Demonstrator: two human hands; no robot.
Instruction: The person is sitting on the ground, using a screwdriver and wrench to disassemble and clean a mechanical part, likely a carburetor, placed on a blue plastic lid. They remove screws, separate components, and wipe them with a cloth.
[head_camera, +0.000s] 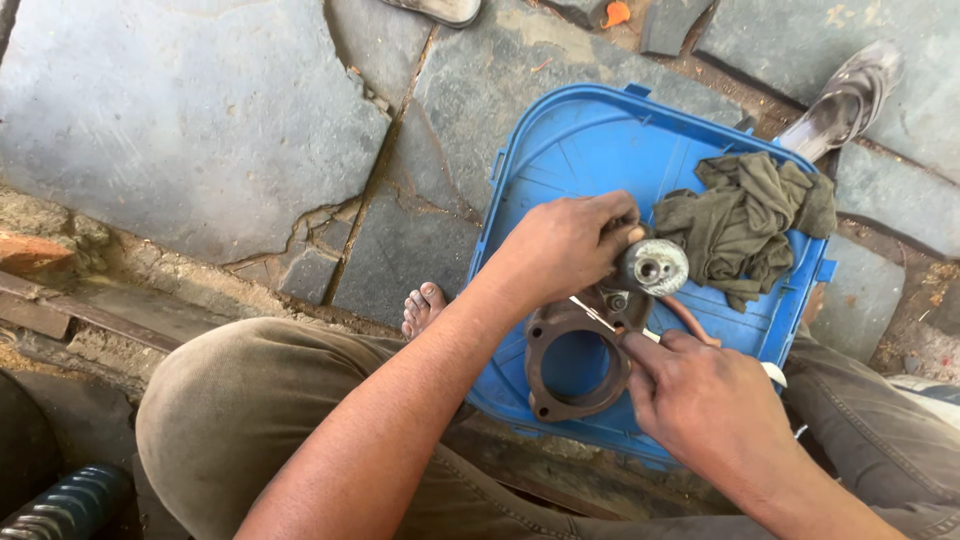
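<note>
The left hand (560, 245) had its grip pressed around a rusty metal part (585, 350) with a big ring, near its round shiny end (655, 267). The right hand (700, 400) pinched a thin tool (598, 316) against it. Both were above the middle of a blue plastic lid (580, 150) on the stone floor (190, 110). A green rag (745, 215) lay near the lid's right edge.
</note>
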